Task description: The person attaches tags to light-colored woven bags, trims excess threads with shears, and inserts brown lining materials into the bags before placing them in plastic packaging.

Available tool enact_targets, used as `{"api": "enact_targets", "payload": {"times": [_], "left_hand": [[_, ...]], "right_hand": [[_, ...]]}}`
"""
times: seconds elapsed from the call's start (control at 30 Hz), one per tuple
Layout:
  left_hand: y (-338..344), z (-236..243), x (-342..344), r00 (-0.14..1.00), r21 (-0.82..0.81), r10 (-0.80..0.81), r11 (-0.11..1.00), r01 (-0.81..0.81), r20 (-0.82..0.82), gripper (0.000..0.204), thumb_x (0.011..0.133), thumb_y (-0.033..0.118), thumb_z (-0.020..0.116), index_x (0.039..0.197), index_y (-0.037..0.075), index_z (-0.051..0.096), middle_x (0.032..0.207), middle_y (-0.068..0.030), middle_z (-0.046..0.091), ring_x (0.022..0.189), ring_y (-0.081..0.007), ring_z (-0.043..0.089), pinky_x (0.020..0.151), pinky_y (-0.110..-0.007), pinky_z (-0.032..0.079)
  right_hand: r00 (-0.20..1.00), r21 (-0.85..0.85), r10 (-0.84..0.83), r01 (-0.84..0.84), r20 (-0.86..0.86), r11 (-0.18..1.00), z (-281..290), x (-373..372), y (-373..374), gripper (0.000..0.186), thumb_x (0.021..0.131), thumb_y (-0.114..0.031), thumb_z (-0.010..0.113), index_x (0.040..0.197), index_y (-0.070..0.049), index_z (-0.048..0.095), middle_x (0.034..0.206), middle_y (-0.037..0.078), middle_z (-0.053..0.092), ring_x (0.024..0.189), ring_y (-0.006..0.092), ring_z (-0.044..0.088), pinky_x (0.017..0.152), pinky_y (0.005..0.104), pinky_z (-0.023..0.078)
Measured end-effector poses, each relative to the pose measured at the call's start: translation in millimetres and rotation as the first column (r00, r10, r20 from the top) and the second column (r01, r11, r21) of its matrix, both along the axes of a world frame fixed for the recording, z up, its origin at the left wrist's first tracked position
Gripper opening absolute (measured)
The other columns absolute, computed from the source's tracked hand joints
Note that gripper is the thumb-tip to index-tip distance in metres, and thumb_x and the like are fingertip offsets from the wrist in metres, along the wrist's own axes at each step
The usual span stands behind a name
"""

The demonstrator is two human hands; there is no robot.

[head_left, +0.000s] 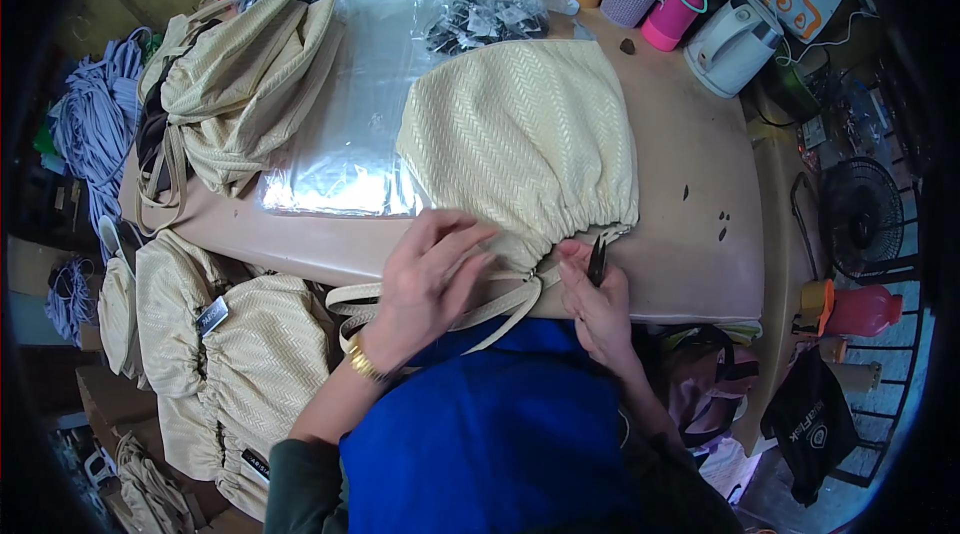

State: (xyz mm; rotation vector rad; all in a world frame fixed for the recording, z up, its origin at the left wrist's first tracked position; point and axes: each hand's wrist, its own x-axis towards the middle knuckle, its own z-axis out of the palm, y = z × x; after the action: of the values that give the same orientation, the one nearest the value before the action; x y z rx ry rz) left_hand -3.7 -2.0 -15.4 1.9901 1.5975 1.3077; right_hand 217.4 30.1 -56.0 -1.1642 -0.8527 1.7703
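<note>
A cream woven drawstring bag [525, 134] lies on the table, its gathered mouth toward me. My right hand [600, 309] is closed around small dark thread snips [597, 262], blades pointing away from me, beside the gathered edge. My left hand [432, 269], with a gold watch [362, 359] on the wrist, is over the left side of the bag's mouth. Its fingers are apart and slightly bent, and I see nothing held in them. Cream straps [510, 329] loop from the mouth over the table's near edge, between my hands and against my blue apron [490, 444].
More cream bags are heaped at the table's far left [245, 84] and hang at the near left [270, 334]. Clear plastic sleeves [350, 124] lie beside the bag. A white electric kettle [733, 44] and pink bottle [675, 14] stand at the far right. A black fan [865, 214] is farther right.
</note>
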Motion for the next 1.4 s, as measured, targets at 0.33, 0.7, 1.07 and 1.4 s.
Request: {"api": "enact_targets", "payload": {"times": [0.33, 0.7, 1.07, 1.4], "left_hand": [[35, -54, 24, 0.936, -0.120, 0.069, 0.992, -0.029, 0.346, 0.043, 0.073, -0.004, 0.080, 0.112, 0.000, 0.063, 0.111, -0.0096, 0.052, 0.086, -0.0135, 0.062, 0.072, -0.025, 0.056], [34, -76, 24, 0.928, -0.032, 0.083, 0.997, -0.076, 0.362, 0.045, 0.077, -0.005, 0.077, 0.120, 0.002, 0.066, 0.113, -0.0107, 0.054, 0.080, -0.0131, 0.062, 0.070, -0.023, 0.056], [30, -78, 31, 0.662, -0.110, 0.112, 0.993, -0.045, 0.741, 0.042, 0.076, -0.006, 0.078, 0.116, -0.001, 0.066, 0.108, -0.0072, 0.053, 0.078, -0.0094, 0.061, 0.064, -0.020, 0.053], [44, -56, 31, 0.799, -0.249, 0.164, 0.968, -0.019, 0.578, 0.011, 0.082, 0.001, 0.076, 0.092, -0.001, 0.071, 0.088, -0.0022, 0.058, 0.075, -0.0095, 0.056, 0.067, -0.022, 0.046]], "right_hand": [[0.974, 0.119, -0.160, 0.180, -0.158, 0.977, -16, -56, 28, 0.038, 0.085, 0.000, 0.073, 0.100, -0.012, 0.040, 0.072, -0.004, 0.047, 0.046, 0.0025, 0.038, 0.038, 0.0201, 0.029], [0.949, 0.061, -0.067, 0.091, -0.309, 0.994, -24, -55, 39, 0.030, 0.092, 0.000, 0.064, 0.085, -0.017, 0.040, 0.060, -0.006, 0.042, 0.043, 0.0034, 0.035, 0.038, 0.0217, 0.027], [0.878, -0.004, -0.019, 0.020, -0.478, 1.000, -34, -45, 37, 0.020, 0.098, -0.001, 0.053, 0.102, -0.020, 0.054, 0.059, -0.005, 0.040, 0.040, 0.0054, 0.029, 0.043, 0.0233, 0.028], [0.884, 0.066, -0.008, 0.044, -0.466, 0.997, -36, -46, 38, 0.021, 0.097, 0.001, 0.052, 0.102, -0.020, 0.052, 0.060, -0.005, 0.039, 0.041, 0.0048, 0.029, 0.043, 0.0233, 0.026]]}}
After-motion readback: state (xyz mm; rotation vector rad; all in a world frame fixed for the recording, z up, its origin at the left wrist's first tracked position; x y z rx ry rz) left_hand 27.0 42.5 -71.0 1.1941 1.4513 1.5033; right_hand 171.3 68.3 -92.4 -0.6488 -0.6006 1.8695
